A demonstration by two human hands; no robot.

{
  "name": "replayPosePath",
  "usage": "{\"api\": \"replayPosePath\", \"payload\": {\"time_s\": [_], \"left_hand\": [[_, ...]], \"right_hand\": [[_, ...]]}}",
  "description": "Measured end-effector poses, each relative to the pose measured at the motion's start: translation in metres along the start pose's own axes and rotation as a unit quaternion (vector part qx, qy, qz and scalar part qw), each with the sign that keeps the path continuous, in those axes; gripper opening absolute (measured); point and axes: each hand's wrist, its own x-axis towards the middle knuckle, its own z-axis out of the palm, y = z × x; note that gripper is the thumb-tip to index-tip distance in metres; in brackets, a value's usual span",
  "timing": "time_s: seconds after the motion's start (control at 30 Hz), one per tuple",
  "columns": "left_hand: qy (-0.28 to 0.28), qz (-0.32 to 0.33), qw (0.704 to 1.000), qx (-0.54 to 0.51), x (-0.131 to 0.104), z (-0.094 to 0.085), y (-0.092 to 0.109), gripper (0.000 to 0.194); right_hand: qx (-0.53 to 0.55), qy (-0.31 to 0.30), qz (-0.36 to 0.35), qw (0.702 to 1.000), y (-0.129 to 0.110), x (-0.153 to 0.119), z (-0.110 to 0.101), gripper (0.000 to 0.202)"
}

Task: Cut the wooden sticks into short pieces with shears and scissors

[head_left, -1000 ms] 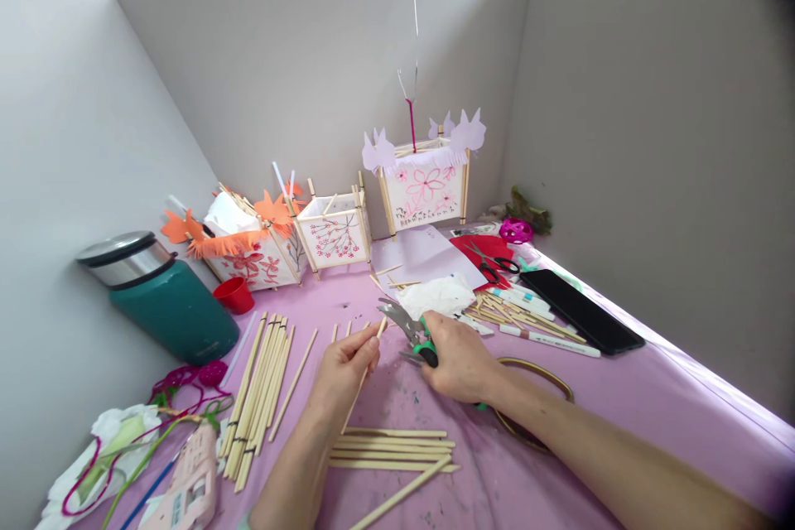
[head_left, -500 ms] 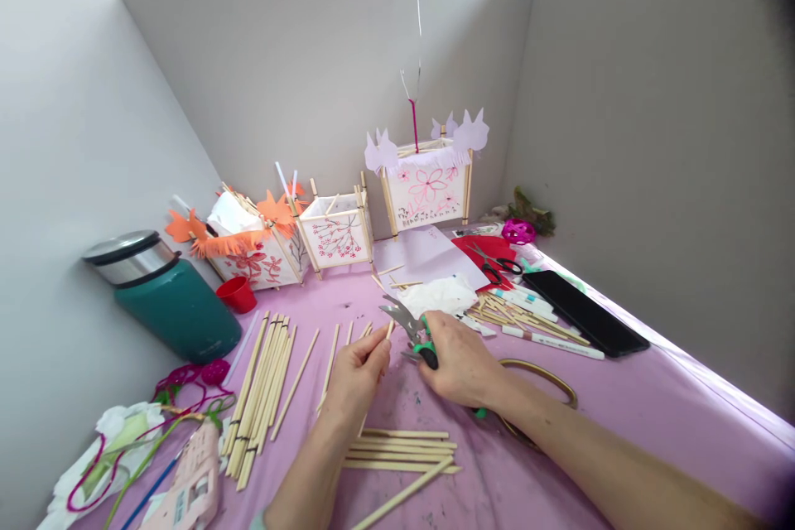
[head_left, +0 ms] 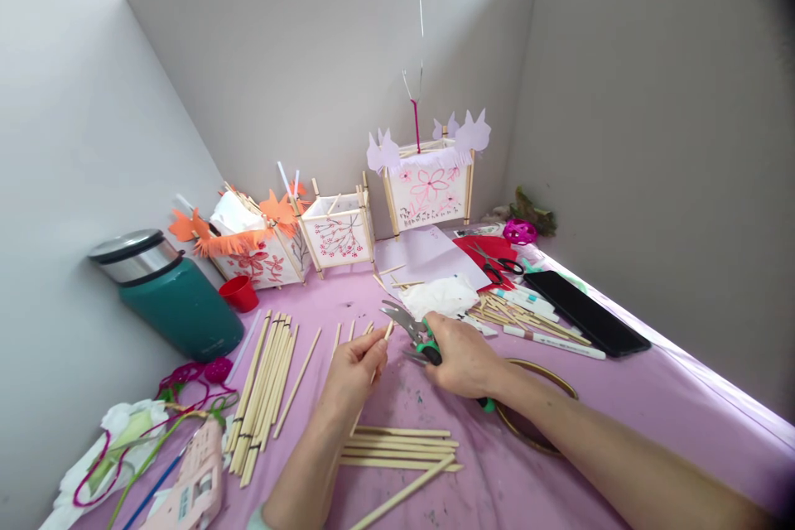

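My left hand (head_left: 353,374) pinches a thin wooden stick (head_left: 389,331), whose upper end sticks out above the fingertips. My right hand (head_left: 463,356) is wrapped round green-handled pruning shears (head_left: 407,321), with the blades apart and pointing left, close to the stick's tip. Below the hands, several sticks (head_left: 403,445) lie side by side, and one more (head_left: 407,493) lies slanted in front of them. Left of my left hand are bundled sticks (head_left: 264,389) with dark bands. A brass-coloured ring (head_left: 552,381) is partly hidden under my right forearm.
Paper lanterns (head_left: 339,236) stand at the back. A teal bottle (head_left: 180,302), red cup (head_left: 239,293) and pink glue gun (head_left: 195,476) are on the left. On the right lie a black phone (head_left: 584,310), markers (head_left: 552,342), black scissors (head_left: 497,265) and white tissue (head_left: 438,296).
My left hand has shifted very slightly left with the stick. The shears remain open beside its tip, and the view has moved a little.
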Motion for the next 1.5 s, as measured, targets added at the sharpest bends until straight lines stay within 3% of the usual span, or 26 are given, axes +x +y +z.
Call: {"api": "replayPosePath", "payload": {"time_s": [0.17, 0.3, 0.57, 0.8, 1.3, 1.5], "left_hand": [[0.019, 0.02, 1.0, -0.014, 0.002, -0.005, 0.002, 0.06], [0.001, 0.008, 0.998, -0.055, 0.003, -0.006, 0.003, 0.059], [-0.007, -0.003, 0.994, -0.11, 0.001, -0.005, 0.0, 0.055], [0.014, -0.008, 0.995, -0.095, -0.001, 0.002, 0.002, 0.062], [0.002, -0.003, 0.994, -0.114, -0.004, 0.001, 0.002, 0.063], [0.002, -0.002, 0.994, -0.11, -0.004, 0.001, 0.007, 0.069]], "right_hand": [[0.037, 0.022, 0.031, 0.999, 0.0, 0.002, -0.009, 0.017], [0.044, 0.049, 0.03, 0.997, 0.002, 0.001, -0.015, 0.02], [0.016, 0.052, -0.036, 0.998, 0.002, -0.005, -0.001, 0.024], [-0.023, 0.067, -0.039, 0.997, -0.002, -0.007, 0.003, 0.026], [-0.02, 0.031, 0.014, 0.999, -0.003, -0.005, 0.006, 0.022], [-0.008, 0.03, -0.003, 1.0, -0.002, -0.004, 0.005, 0.022]]}}
